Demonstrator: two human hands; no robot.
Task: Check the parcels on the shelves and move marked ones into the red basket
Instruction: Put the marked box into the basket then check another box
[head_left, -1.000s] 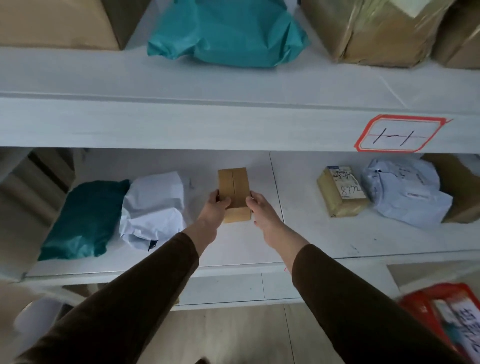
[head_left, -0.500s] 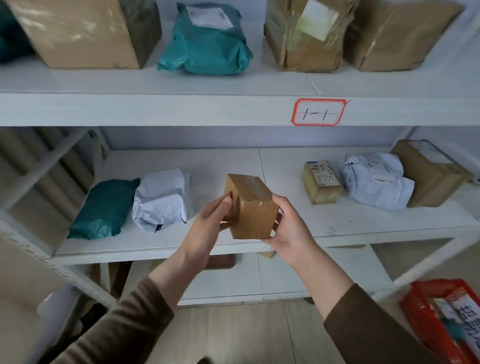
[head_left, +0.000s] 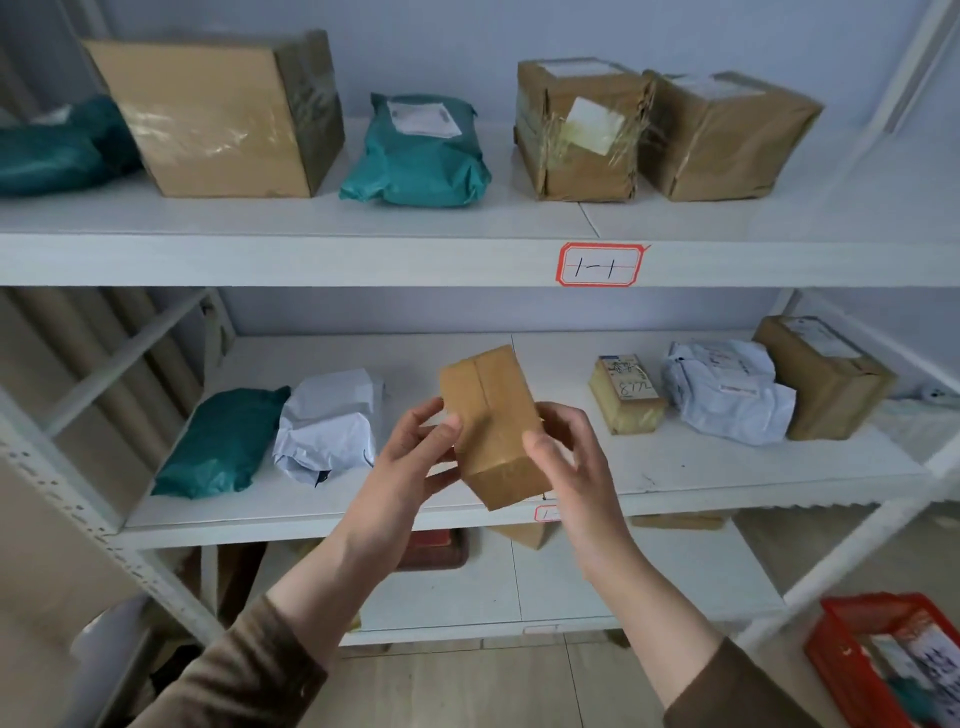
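A small brown box (head_left: 491, 426) is held up, tilted, by both hands. It is pinched by the left hand (head_left: 410, 462) at 9 o'clock and the right hand (head_left: 571, 457) at 3 o'clock.

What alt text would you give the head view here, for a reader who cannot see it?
Both hands, left hand and right hand, hold a small brown box up in front of white shelves stocked with parcels. A red basket sits at lower right on the floor.
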